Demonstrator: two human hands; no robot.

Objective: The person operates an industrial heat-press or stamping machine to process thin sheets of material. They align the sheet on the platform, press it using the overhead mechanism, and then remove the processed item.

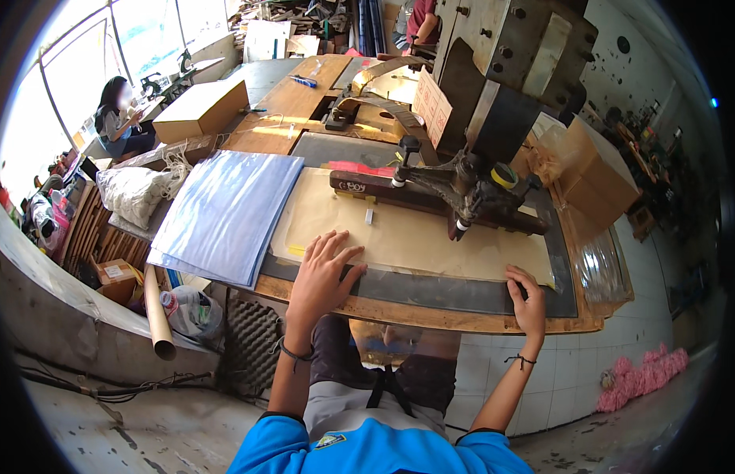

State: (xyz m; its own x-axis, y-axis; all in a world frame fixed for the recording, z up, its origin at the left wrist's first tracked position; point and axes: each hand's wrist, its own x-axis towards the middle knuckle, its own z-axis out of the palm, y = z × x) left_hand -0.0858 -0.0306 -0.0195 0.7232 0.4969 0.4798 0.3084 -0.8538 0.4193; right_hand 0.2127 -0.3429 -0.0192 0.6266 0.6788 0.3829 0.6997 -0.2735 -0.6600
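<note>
A long tan sheet (431, 254) lies on the dark grey mat of the machine bed, partly under a dark metal bar (431, 204) carried by the press head (466, 186). Flat on the sheet's left part rests my left hand (326, 268), its fingers spread. My right hand (527, 299) touches the near right corner of the sheet with fingers stretched out. A small pale strip (369, 216) sits on the sheet below the bar. To the left of my left hand is a stack of glossy bluish clear plastic sheets (229, 205).
Cardboard boxes (202, 110) stand at the back left and on the right (596, 170). A white sack (135, 189) lies beyond the plastic stack. Clear plastic film (600, 265) hangs at the table's right edge. Another person (119, 118) sits near the windows. Pink material (642, 379) lies on the floor.
</note>
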